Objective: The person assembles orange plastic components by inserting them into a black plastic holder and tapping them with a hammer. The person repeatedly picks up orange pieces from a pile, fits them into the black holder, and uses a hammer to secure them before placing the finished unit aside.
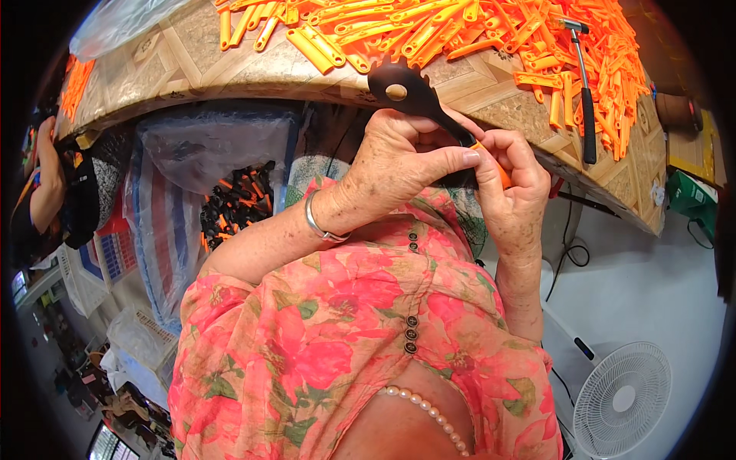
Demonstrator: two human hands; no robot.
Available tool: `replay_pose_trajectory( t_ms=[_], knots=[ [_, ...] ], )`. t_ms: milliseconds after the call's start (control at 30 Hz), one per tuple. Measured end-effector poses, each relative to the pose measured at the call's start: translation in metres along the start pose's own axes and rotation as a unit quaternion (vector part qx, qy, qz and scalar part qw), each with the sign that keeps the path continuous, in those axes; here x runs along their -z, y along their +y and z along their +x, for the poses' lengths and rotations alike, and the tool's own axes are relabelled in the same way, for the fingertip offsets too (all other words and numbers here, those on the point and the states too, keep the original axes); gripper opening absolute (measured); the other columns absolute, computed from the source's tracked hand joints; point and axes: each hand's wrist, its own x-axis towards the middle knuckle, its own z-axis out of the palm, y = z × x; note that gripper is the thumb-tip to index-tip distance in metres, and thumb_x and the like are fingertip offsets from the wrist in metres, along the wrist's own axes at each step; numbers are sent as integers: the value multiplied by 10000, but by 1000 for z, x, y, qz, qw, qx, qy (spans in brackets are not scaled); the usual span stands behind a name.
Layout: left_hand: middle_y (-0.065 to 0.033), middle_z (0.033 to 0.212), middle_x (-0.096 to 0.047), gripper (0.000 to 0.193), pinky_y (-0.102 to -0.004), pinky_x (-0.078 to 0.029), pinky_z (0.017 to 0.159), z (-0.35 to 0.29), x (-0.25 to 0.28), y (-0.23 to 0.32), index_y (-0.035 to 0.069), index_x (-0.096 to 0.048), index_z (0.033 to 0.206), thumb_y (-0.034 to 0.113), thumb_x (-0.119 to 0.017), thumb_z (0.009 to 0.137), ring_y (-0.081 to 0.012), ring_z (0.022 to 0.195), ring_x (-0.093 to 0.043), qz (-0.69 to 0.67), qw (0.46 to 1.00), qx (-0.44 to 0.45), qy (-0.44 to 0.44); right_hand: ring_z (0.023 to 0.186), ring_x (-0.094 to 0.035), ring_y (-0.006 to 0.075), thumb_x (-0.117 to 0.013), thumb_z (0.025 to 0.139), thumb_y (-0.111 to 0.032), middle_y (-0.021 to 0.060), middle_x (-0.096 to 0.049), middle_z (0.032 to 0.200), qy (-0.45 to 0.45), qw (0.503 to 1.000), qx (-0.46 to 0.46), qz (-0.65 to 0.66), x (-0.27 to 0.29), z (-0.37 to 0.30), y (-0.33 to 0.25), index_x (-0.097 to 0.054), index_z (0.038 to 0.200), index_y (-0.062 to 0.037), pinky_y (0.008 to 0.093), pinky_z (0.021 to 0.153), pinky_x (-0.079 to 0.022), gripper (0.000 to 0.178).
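Between my two hands, just off the table's near edge, is a black spaghetti server (400,86) with a toothed head and a round hole. My left hand (399,157) is closed around its black neck, thumb pressed along the joint. The fingers of my right hand (512,180) pinch an orange handle (502,170) at the neck's lower end. Most of that handle is hidden by my fingers, so I cannot tell how far it sits on the neck. Beyond my hands, loose orange handles (418,31) lie heaped on the table.
A hammer (587,100) with a black grip lies among the handles on the table (253,73). Below left, a lined sack (165,230) holds black and orange utensils (241,199). A white fan (622,399) stands lower right. Another person's arm (47,180) shows far left.
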Motion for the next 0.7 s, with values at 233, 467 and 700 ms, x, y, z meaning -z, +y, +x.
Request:
replay_pose_trajectory(
  t_ms=[233, 467, 700],
  knots=[
    [-52, 1047, -656, 196, -264, -547, 835, -1, 1, -8, -20, -681, 1074, 22, -687, 883, -125, 944, -648, 62, 993, -103, -11, 609, -587, 89, -677, 882, -72, 34, -627, 694, -9, 1000, 26, -14, 4, -3, -1, -582, 876, -18, 236, 568, -451, 110],
    [-55, 990, -676, 179, -268, -552, 824, 0, -3, -2, -35, -674, 1074, -2, -647, 900, -134, 940, -647, 141, 988, -70, -3, 645, -670, 124, -689, 854, -51, 81, -669, 709, 23, 999, 38, -16, -2, -6, 13, -587, 860, -13, 274, 584, -505, 108],
    [-69, 957, -688, 191, -246, -532, 781, 5, -2, -5, -21, -667, 1095, 63, -635, 927, -106, 841, -633, -54, 997, 17, 51, 679, -660, 97, -671, 886, -65, 62, -683, 736, -25, 995, -48, 84, 1, 5, 1, -624, 897, -4, 255, 601, -499, 78]
  ],
)
